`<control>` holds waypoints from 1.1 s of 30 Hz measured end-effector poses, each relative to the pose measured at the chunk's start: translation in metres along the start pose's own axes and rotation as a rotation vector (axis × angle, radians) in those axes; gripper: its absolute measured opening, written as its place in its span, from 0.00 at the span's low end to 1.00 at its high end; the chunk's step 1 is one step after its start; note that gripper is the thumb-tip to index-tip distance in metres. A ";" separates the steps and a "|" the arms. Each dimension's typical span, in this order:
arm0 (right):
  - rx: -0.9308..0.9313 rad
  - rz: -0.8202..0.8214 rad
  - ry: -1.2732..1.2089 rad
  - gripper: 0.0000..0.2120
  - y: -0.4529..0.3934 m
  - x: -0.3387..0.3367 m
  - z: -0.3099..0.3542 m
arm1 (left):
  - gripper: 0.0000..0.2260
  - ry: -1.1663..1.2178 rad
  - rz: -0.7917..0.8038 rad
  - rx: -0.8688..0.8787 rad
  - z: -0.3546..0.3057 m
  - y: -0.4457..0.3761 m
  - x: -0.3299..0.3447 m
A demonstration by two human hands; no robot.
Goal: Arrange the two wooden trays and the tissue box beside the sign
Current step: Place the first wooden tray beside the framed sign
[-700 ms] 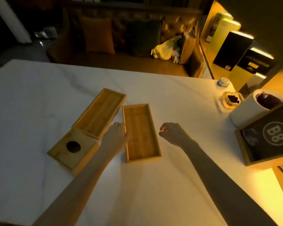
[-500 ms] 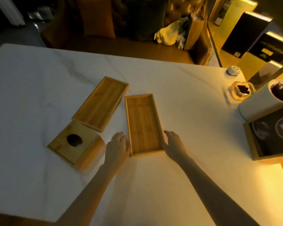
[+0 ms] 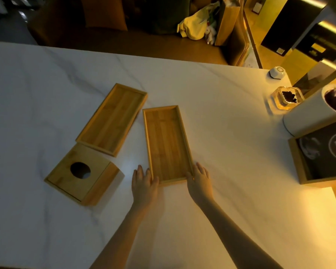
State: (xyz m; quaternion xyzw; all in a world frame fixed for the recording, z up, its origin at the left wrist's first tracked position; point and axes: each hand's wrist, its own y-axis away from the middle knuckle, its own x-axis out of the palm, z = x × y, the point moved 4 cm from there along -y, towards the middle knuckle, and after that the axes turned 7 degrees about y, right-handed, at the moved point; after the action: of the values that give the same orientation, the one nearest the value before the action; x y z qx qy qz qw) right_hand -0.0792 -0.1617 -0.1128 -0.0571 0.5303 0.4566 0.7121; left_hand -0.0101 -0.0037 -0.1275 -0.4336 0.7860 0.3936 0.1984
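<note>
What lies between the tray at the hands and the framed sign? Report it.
Only bare white table separates the tray from the sign, as the head view shows.

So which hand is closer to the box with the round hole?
Left. The left hand lies between the tissue box and the nearer tray; the right hand is at that tray's other side.

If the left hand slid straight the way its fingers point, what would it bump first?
Probably the tilted tray. The left hand lies on the table beside the near tray, pointing away along its rim, and the gap between the trays narrows ahead. It could just scrape past.
</note>
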 end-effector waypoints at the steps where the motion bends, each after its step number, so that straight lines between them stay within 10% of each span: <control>1: -0.002 -0.003 -0.041 0.21 0.000 -0.002 0.001 | 0.22 0.068 -0.006 -0.032 -0.003 0.001 -0.005; 5: 0.069 -0.022 -0.381 0.13 0.005 -0.022 0.010 | 0.07 0.400 -0.028 -0.009 -0.015 0.009 -0.028; 15: 0.288 0.275 -0.874 0.14 0.006 -0.031 0.011 | 0.17 0.944 0.159 -0.208 -0.007 0.011 -0.055; 33: 0.107 0.060 -0.984 0.15 0.025 -0.101 -0.030 | 0.15 0.844 0.234 0.119 -0.089 0.019 -0.053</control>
State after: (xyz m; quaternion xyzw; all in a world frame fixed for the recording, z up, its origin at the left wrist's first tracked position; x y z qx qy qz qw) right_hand -0.1203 -0.2235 -0.0345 0.2174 0.1553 0.4219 0.8664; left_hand 0.0054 -0.0404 -0.0300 -0.4524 0.8632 0.1558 -0.1612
